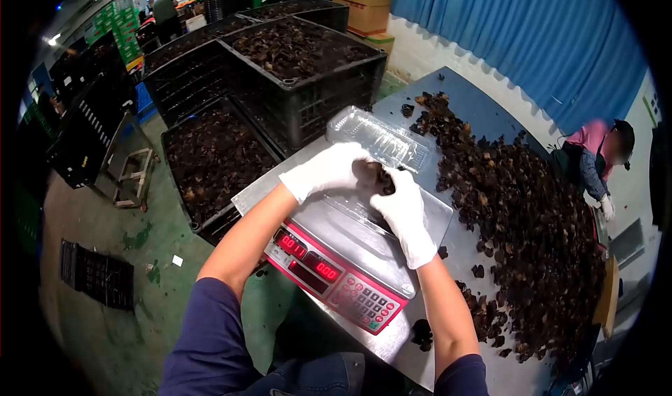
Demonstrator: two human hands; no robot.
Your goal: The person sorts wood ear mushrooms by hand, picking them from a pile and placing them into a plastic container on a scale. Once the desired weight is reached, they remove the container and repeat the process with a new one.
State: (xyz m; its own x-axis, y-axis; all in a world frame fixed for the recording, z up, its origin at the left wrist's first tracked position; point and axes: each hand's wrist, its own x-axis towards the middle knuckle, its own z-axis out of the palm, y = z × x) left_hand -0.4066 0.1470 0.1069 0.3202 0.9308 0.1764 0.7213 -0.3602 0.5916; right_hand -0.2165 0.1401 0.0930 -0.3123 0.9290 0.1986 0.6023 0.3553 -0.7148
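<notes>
My left hand (329,170), in a white glove, is closed on dark dried fungus pieces (381,180) above the scale. My right hand (406,210), gloved too, holds the same clump from the other side. Under both hands a clear plastic tray lies on the metal pan of the red and silver scale (364,252); the hands partly hide it. Red digits glow on the scale's display (308,256). Behind my hands sits a clear plastic container (381,138).
A large heap of dark fungus (518,221) covers the table's right side. Black crates (301,102) of fungus stand to the left and behind. A co-worker (595,154) with white gloves is at the far right. A wooden stand (134,175) stands on the floor at left.
</notes>
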